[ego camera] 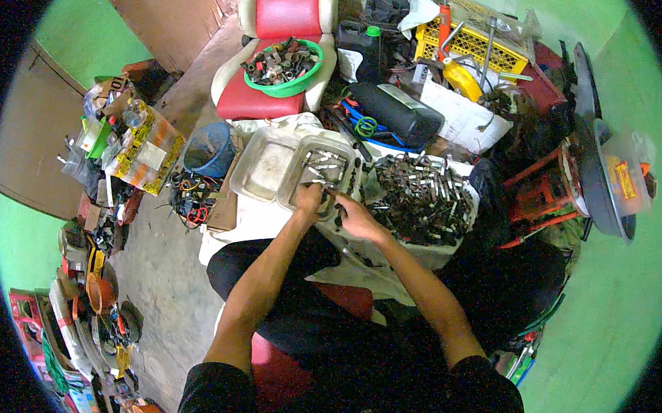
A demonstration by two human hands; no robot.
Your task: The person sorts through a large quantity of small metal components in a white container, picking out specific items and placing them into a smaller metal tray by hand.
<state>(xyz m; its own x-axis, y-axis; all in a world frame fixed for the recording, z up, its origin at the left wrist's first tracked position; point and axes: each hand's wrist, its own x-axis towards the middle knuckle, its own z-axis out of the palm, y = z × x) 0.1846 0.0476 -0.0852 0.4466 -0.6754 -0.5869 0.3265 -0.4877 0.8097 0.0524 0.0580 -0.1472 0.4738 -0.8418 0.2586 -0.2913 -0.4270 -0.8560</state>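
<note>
My left hand (309,199) is at the near edge of a clear plastic tub (351,152) that holds several white-and-metal cylindrical parts (324,163). Beside it, my right hand (355,216) reaches in from the right, its fingertips close to the left hand's at the tub's near right corner. Both hands' fingers are small in view, and whether a small part is between them cannot be told. A second plastic tub (263,165), with a stained bottom, stands against the first on its left. To the right lies a large heap of small dark metal and white parts (425,194).
A green basin (286,88) of small parts sits on a red and white seat (230,99). A blue bucket (207,151) and tangled wires (190,200) are at left. Behind the heap lie a black cylindrical tank (396,112) and a yellow crate (498,56). An orange stool (542,188) stands right.
</note>
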